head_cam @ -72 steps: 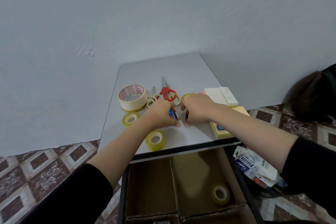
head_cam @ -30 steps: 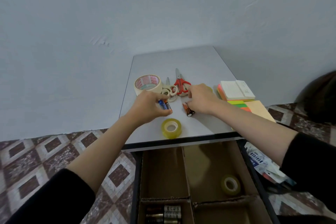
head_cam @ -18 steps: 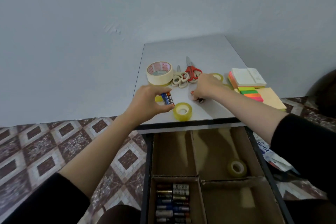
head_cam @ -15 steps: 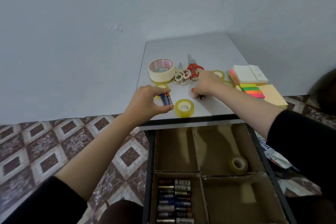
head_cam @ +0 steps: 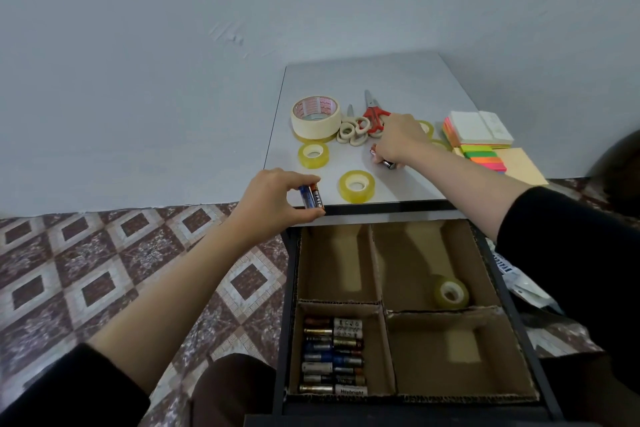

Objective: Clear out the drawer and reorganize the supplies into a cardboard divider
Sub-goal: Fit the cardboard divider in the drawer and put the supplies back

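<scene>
Standing by the person, I'd say the sorting is partway through. The left hand (head_cam: 273, 199) pinches two batteries (head_cam: 311, 196) between thumb and fingertips, right over the near edge of the bench (head_cam: 381, 80), close to its near left corner and just above the open drawer (head_cam: 415, 410). The right hand (head_cam: 398, 142) is further in, around the middle of the bench, its fingers curled down round the loose batteries (head_cam: 382, 159), whose ends poke out beneath the palm.

Inside the drawer sits the cardboard divider (head_cam: 375, 263), with four compartments. The near left one holds a row of stored batteries (head_cam: 332, 357) lying side by side. The far right one has a single tape roll (head_cam: 450, 295). The far left and near right ones hold nothing that I can see.

Plenty is left on the bench:
- a wide masking tape (head_cam: 315, 116) toward the left edge
- two clear tape rolls (head_cam: 313, 155) in front of it, and more yellowish rolls half hidden behind the right hand
- red scissors (head_cam: 374, 113) and cream scissors (head_cam: 351, 130) in the middle
- stacks of sticky notes (head_cam: 478, 130) by the right edge

To my eye the batteries are nearly finished, with these two handfuls looking like the last. The tape has barely begun, and the scissors and notes are untouched. I'd call it well under half done.
</scene>
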`<action>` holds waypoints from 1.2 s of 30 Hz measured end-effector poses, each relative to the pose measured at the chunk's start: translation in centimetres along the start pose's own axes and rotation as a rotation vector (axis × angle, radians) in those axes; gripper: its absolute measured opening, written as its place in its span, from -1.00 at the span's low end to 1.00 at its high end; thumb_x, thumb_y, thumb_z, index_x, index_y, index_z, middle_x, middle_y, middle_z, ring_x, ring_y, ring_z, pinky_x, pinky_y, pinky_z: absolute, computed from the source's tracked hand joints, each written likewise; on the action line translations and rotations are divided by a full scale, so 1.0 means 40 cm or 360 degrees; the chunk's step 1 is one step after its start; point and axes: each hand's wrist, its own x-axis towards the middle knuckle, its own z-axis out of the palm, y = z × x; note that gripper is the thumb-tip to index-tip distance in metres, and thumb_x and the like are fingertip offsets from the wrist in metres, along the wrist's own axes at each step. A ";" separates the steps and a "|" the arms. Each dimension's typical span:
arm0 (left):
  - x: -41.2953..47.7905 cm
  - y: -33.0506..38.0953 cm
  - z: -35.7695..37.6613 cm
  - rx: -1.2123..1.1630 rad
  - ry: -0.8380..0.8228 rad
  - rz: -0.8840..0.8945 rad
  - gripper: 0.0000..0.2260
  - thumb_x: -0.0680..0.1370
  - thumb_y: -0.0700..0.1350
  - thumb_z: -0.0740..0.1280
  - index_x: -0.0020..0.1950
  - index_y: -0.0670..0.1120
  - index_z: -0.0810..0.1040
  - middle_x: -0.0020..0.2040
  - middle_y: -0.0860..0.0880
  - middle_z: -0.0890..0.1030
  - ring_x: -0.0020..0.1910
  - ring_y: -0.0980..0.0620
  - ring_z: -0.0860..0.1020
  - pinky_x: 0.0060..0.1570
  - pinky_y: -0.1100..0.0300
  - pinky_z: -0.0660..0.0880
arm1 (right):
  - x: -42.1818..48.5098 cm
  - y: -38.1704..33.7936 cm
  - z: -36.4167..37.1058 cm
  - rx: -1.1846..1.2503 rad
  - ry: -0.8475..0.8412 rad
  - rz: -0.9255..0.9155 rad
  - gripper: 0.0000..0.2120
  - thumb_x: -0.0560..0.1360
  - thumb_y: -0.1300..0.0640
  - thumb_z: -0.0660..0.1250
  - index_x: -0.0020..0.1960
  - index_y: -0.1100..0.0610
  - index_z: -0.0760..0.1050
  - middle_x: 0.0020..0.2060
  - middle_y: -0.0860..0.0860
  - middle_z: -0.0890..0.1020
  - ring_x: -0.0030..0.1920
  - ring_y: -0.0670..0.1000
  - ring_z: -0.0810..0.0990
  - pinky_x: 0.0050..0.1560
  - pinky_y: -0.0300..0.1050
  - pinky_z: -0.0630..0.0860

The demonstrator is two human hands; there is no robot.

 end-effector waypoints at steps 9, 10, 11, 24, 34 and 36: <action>-0.071 0.011 0.026 -0.0079 -0.0075 0.0040 -0.53 0.37 0.07 0.47 0.25 0.00 0.54 0.10 0.00 0.61 0.05 0.11 0.52 0.13 0.13 0.47 | -0.083 0.012 -0.036 0.0265 0.0119 -0.0177 -0.66 0.36 0.07 0.51 0.05 0.26 0.63 -0.01 0.07 0.65 -0.04 0.02 0.57 -0.13 -0.14 0.47; -0.083 0.013 0.032 -0.0069 -0.0099 0.0037 -0.53 0.37 0.08 0.47 0.26 0.02 0.54 0.10 0.01 0.61 0.05 0.12 0.51 0.11 0.16 0.47 | -0.119 0.010 -0.044 0.0366 0.0089 -0.0237 -0.70 0.36 0.10 0.50 0.02 0.24 0.64 -0.06 0.04 0.65 -0.10 -0.01 0.55 -0.18 -0.18 0.47; -0.096 0.016 0.039 -0.0064 -0.0130 0.0037 -0.53 0.38 0.09 0.46 0.26 0.03 0.53 0.10 0.02 0.60 0.04 0.14 0.49 0.08 0.21 0.44 | -0.156 0.008 -0.047 0.0484 0.0018 -0.0287 -0.74 0.36 0.13 0.50 0.00 0.23 0.65 -0.12 0.03 0.64 -0.18 -0.04 0.55 -0.25 -0.23 0.49; -0.251 -0.010 0.243 0.0185 -0.1185 0.0162 -0.54 0.42 0.08 0.43 0.29 -0.01 0.52 0.18 0.03 0.58 0.13 0.09 0.51 0.15 0.21 0.43 | -0.384 0.118 0.245 0.0460 -0.0982 -0.0348 -0.88 0.39 0.14 0.47 -0.10 0.16 0.66 -0.36 -0.08 0.61 -0.40 -0.15 0.55 -0.38 -0.39 0.44; -0.229 -0.024 0.355 0.0393 -0.1495 0.0572 -0.81 0.49 -0.17 0.31 0.09 -0.09 0.59 0.04 -0.04 0.61 0.02 0.00 0.55 0.02 0.16 0.48 | -0.349 0.133 0.268 0.0527 -0.1025 -0.0488 -0.83 0.43 0.12 0.43 -0.03 0.17 0.65 -0.31 -0.10 0.60 -0.33 -0.22 0.51 -0.35 -0.46 0.39; -0.223 -0.036 0.352 0.0300 -0.1558 0.0569 -0.73 0.49 -0.26 0.29 0.15 -0.08 0.58 0.09 -0.03 0.60 0.08 0.01 0.54 0.06 0.17 0.47 | -0.345 0.139 0.271 0.0547 -0.1030 -0.0497 -0.83 0.43 0.11 0.43 -0.02 0.16 0.64 -0.28 -0.11 0.61 -0.30 -0.23 0.53 -0.29 -0.45 0.41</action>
